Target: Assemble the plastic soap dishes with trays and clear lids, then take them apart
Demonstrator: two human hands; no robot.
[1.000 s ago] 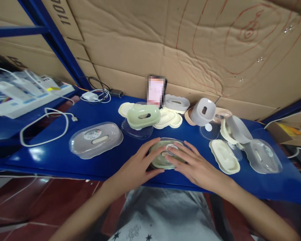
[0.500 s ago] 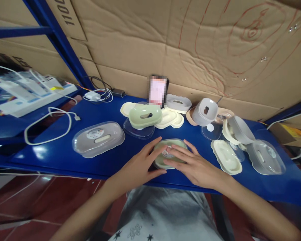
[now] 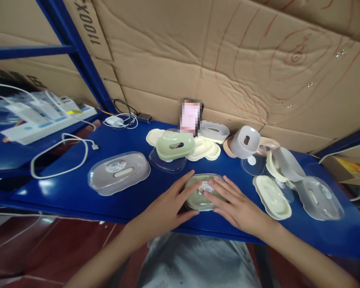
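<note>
Left hand: the left hand (image 3: 165, 208) lies flat on the near left end of the green oval box (image 3: 201, 192), fingers (image 3: 184, 183) spread and laid over its edge, thumb along the near rim. It presses more than it grips; nothing is closed inside the hand.
Right hand: the right hand (image 3: 235, 205) covers the right half of the same box, fingers stretched out flat across the clear lid toward the round label at its middle.
Green oval box: it sits on the blue surface (image 3: 78, 192) near the front edge, right in front of the person, between the two hands and touching both.
Change: against the pictures of a second and half a second ago, both hands sit in nearly the same place on the box and the box has not shifted along the surface; only the right fingers have crept slightly over the label, and the view has tipped a little.
Meaning: judging from that, the lid is being pressed down onto the box rather than the box being lifted or carried.
Left of the box: a grey box with a clear lid (image 3: 119, 173) stands well apart, and a white cable (image 3: 60, 154) loops farther left.
Far side: a pale green box (image 3: 175, 145) rests on a clear lid, with cream lids beside it.
Right side: a cream lid (image 3: 271, 197) and a frosted box (image 3: 318, 199) lie near the right hand without touching it.
</note>
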